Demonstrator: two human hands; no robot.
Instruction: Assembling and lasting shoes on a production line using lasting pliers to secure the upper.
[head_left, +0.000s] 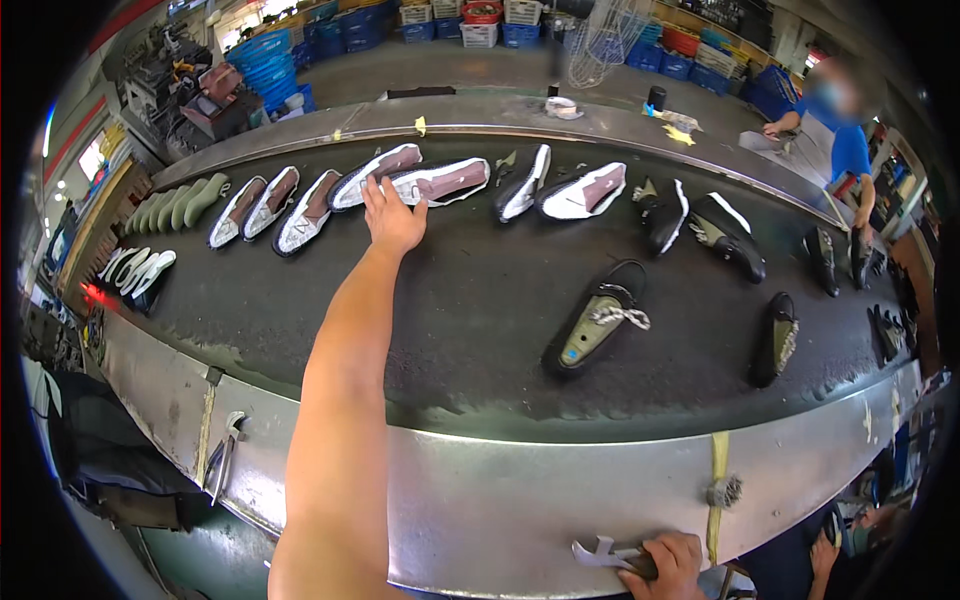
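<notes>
My left hand [394,218] reaches far over the dark conveyor belt [440,300], palm down with fingers spread. It lies on two shoes side by side with white undersides and brownish-pink insoles: the left shoe [378,174] and the right shoe [445,182]. At the near metal edge, my right hand [668,568] is wrapped around the dark handle of lasting pincers [602,553], their metal jaws pointing left. Closest on the belt to the right hand is a dark shoe [597,320] with an olive insole and a rope bow.
More white-bottomed shoes [585,193] line the belt's far side, with olive shoe lasts [190,203] at far left. Dark shoes [775,340] lie rightward. Other pincers [228,455] rest on the near metal ledge. A co-worker in blue [845,150] handles a shoe; another person's hand [824,555] shows lower right.
</notes>
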